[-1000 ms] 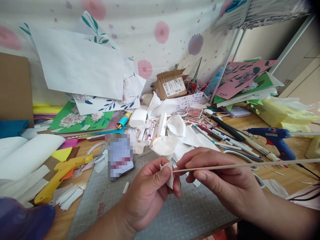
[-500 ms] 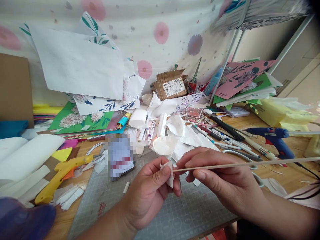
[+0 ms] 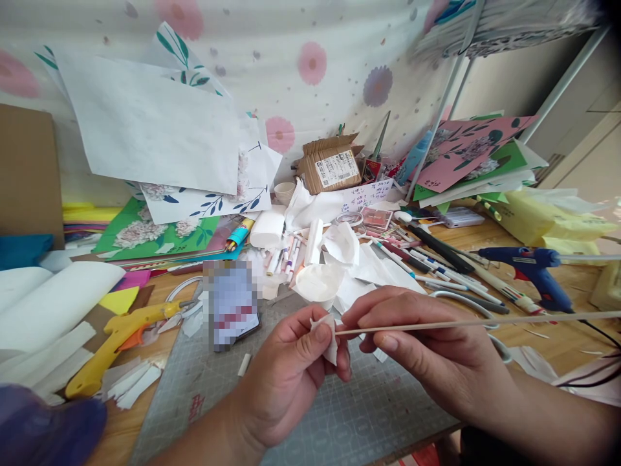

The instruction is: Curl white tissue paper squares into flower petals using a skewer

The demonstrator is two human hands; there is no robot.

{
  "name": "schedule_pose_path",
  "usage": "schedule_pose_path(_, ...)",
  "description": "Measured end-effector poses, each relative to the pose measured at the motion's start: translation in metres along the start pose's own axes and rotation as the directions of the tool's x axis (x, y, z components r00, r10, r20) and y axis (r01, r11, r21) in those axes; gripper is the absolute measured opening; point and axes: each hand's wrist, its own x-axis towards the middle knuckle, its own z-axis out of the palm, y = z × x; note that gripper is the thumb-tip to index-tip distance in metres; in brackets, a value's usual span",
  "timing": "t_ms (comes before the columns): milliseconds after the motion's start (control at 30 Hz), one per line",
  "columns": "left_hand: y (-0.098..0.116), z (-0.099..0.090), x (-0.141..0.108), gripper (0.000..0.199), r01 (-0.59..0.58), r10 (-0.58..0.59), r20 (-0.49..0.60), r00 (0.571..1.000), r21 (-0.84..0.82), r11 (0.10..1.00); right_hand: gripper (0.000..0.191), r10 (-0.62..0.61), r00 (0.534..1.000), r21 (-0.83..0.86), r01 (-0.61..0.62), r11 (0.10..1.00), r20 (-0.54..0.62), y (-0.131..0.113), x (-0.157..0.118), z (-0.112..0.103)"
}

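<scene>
Between the thumb and fingers of my left hand [image 3: 295,369] is a small piece of white tissue paper [image 3: 330,346], wrapped at the tip of a thin wooden stick [image 3: 451,323]. My right hand [image 3: 422,343] pinches the stick near that tip, and its long end runs out past the right edge. Both hands are closed and almost touch, above a grey cutting mat [image 3: 194,388]. What the paper covers inside my left fingers is hidden. Just behind the hands stands a white paper bowl [image 3: 319,285].
Left of the mat lie a yellow glue gun [image 3: 116,336] and cut paper strips [image 3: 133,385]. A phone [image 3: 235,307] rests on the mat. On the right are a blue glue gun [image 3: 533,265], several pens and a pair of scissors [image 3: 499,346]. A cardboard box [image 3: 330,165] stands behind.
The far end of the wooden stick has dipped slightly at the right. Both hands keep their grip and place.
</scene>
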Motion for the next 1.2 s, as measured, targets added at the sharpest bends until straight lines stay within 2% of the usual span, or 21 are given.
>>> schedule_pose_path(433,-0.0009,-0.0017,0.0006,0.026,-0.019,0.022,-0.024,0.999,0.093,0.995,0.013,-0.045,0.999,-0.141,0.043,0.989,-0.010,-0.0026,0.0025,-0.0022)
schedule_pose_path(800,-0.0018,-0.0026,0.0004,0.026,-0.017,0.023,-0.047,0.999,0.118,0.993,0.015,-0.024,0.999,-0.079,0.026,0.997,0.028,-0.0016,0.0032,-0.0032)
schedule_pose_path(1067,-0.0021,-0.0027,0.0024,0.026,-0.014,0.017,-0.020,1.000,0.171,0.985,0.013,-0.015,1.000,-0.082,0.015,0.997,0.008,-0.0011,0.0008,-0.0039)
schedule_pose_path(1133,-0.0015,-0.0024,0.0022,0.023,-0.057,0.081,-0.084,0.993,0.261,0.964,0.014,-0.011,1.000,-0.080,0.011,0.997,-0.003,0.0001,-0.0003,-0.0045)
schedule_pose_path(1200,-0.0002,-0.0028,-0.0002,0.018,-0.160,0.258,-0.182,0.949,0.429,0.889,0.015,-0.016,1.000,-0.093,0.014,0.996,-0.023,0.0008,-0.0008,-0.0048)
